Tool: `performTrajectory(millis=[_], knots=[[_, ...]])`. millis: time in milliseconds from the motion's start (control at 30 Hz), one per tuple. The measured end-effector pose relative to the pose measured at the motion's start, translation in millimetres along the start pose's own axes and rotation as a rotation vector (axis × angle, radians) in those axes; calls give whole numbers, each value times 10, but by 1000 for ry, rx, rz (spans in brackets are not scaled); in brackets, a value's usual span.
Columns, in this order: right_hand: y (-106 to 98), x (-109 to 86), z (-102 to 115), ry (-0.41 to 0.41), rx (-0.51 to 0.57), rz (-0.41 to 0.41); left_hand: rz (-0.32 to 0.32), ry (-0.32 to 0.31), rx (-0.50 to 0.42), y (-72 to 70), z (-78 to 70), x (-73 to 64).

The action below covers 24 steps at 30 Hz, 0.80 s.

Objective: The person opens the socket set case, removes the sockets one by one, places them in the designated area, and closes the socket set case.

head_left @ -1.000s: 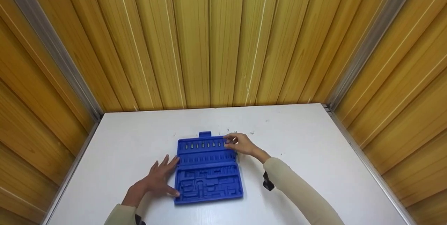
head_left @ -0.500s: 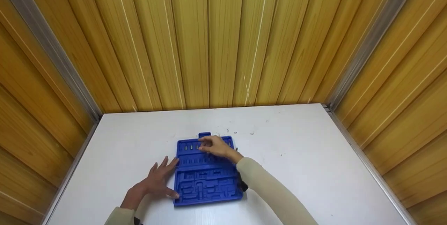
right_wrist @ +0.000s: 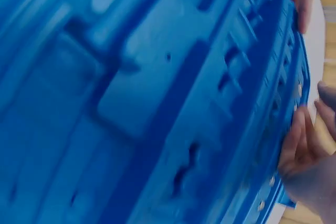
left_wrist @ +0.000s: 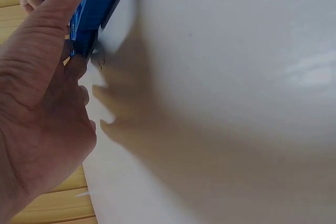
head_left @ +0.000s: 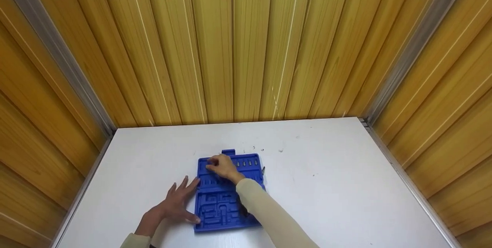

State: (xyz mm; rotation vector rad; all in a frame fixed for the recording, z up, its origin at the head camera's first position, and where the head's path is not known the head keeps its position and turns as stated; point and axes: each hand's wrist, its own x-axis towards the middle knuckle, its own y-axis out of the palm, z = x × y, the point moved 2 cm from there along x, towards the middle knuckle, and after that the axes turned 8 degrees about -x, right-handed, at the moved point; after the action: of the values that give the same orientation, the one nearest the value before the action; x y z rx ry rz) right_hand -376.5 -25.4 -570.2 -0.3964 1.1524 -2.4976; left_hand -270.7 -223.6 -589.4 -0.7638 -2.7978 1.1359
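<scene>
A blue plastic tool case (head_left: pixel 216 226) lies unfolded on the white table, with moulded recesses in both halves. Along its far half runs a row of small metal bits (head_left: pixel 244 163); my right hand (head_left: pixel 223 166) covers part of that row. The right thumb and fingers are bent down at the row's left end, near the case's far left corner. Whether a bit sits between them is hidden. My left hand (head_left: pixel 175 203) spreads along the case's left side, thumb on the near left corner and fingertips by the hinge edge.
A small dark metal piece (head_left: pixel 263 170) lies against the case's right edge. Dark specks (head_left: pixel 281 150) mark the white table (head_left: pixel 326 194) behind and right of the case. Yellow wood-patterned panels (head_left: pixel 246 48) rise at the back and sides.
My right hand has moved left along the row of bits, from its right end to its left end, uncovering bits on the right. My left hand stays at the case's left side.
</scene>
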Motion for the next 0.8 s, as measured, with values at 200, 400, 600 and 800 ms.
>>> performTrajectory(millis=[200, 400, 600, 800], knots=[[87, 27, 32, 189, -186, -47, -7, 42, -15, 13, 5, 0], [166, 50, 37, 226, -235, -85, -12, 33, -24, 12, 17, 0], [187, 60, 38, 213, -186, -114, -8, 38, -29, 11, 19, 6], [127, 61, 48, 212, -58, -84, -5, 18, -39, 10, 18, -5]])
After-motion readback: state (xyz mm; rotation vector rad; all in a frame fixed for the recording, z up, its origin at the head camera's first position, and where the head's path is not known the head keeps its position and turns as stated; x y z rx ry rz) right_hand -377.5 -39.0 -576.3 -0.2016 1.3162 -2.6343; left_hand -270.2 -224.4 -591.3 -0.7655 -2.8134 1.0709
